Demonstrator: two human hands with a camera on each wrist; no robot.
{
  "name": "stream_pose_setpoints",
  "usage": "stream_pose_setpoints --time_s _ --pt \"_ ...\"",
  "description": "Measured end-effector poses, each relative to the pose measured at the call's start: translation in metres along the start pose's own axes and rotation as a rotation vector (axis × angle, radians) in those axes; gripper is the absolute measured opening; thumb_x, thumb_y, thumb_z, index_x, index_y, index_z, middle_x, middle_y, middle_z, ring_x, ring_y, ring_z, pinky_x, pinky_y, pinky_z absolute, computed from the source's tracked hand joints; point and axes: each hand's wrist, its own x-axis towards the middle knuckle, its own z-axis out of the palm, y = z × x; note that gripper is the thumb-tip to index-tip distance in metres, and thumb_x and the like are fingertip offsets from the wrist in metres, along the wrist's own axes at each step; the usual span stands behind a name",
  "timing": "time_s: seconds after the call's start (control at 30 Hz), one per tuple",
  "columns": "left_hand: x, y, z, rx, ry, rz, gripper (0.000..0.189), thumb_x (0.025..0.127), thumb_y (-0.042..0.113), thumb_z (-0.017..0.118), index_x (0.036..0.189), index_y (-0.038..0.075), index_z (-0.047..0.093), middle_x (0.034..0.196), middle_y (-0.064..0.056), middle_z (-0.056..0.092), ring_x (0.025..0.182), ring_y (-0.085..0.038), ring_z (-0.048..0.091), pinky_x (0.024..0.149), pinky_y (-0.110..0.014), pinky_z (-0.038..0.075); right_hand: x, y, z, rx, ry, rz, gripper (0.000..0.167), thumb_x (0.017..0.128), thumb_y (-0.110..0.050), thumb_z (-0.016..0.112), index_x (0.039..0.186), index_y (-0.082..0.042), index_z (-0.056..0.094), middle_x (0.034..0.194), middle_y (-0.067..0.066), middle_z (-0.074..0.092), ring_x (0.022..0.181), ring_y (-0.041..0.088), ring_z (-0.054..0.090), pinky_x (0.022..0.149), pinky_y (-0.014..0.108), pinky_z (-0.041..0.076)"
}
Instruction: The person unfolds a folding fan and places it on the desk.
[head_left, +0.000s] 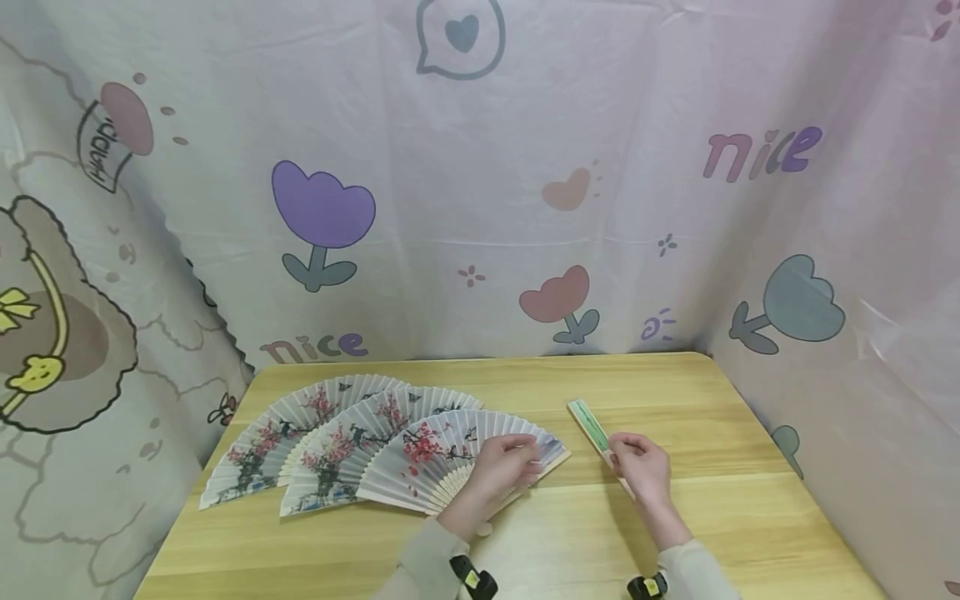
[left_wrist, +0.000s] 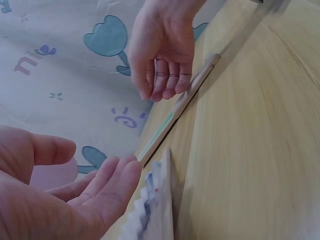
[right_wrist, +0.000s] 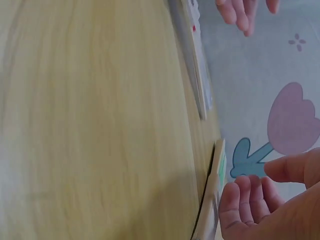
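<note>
A folded hand fan (head_left: 588,423) with a green strip on its side lies slantwise on the wooden table. My right hand (head_left: 647,472) hovers over its near half, fingers loosely bent and the thumb apart; nothing is between them in the right wrist view. Three spread paper fans with blossom prints overlap to the left: a rear one (head_left: 258,450), a middle one (head_left: 337,454) and a front one (head_left: 420,454). My left hand (head_left: 498,473) is above the right part of the front fan, hiding some of its ribs. In the left wrist view its thumb and fingers are spread apart, holding nothing.
The wooden table (head_left: 720,517) reaches back to a printed cloth curtain (head_left: 465,208), which also hangs along the left and right sides. A black strap (head_left: 474,577) with a yellow mark sits at my left wrist, and a similar strap (head_left: 648,586) at my right.
</note>
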Motion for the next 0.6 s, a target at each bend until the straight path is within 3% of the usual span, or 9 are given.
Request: stream_pose_setpoints --time_s 0.17,0.33,0.47,0.6 --pt "0.012 0.001 0.022 -0.003 -0.014 -0.019 0.041 0.095 0.006 0.066 0.131 -0.012 0.064 0.106 -0.022 0.074 0.077 -0.015 0.07 0.07 -0.029 0.069 0.006 0.001 -0.006 -0.075 0.026 -0.007 0.028 0.1 -0.011 0.065 0.12 0.008 0.068 0.092 0.004 0.076 0.079 0.01 0.069 0.065 0.018 0.062" --pt "0.022 0.002 0.044 0.081 -0.022 -0.019 0.039 0.094 0.007 0.068 0.129 -0.01 0.065 0.109 -0.021 0.077 0.087 -0.03 0.077 0.079 -0.04 0.071 0.011 0.001 -0.01 -0.148 0.061 -0.032 0.031 0.098 -0.014 0.066 0.119 0.007 0.07 0.084 -0.003 0.073 0.075 0.008 0.066 0.062 0.015 0.059" --pt "0.026 0.0 0.06 0.111 -0.031 -0.012 0.038 0.093 0.008 0.067 0.126 -0.011 0.066 0.103 -0.022 0.077 0.09 -0.035 0.078 0.074 -0.038 0.071 0.013 0.001 -0.012 -0.21 0.087 -0.06 0.031 0.097 -0.016 0.068 0.117 0.008 0.072 0.084 -0.003 0.074 0.071 0.006 0.064 0.06 0.014 0.057" --pt "0.03 -0.002 0.076 0.111 -0.016 -0.017 0.031 0.088 0.004 0.065 0.116 -0.009 0.07 0.091 -0.019 0.077 0.08 -0.03 0.078 0.066 -0.032 0.07 0.015 0.001 -0.015 -0.277 0.09 -0.08 0.032 0.096 -0.017 0.068 0.116 0.008 0.073 0.09 0.007 0.078 0.07 0.005 0.064 0.06 0.015 0.054"
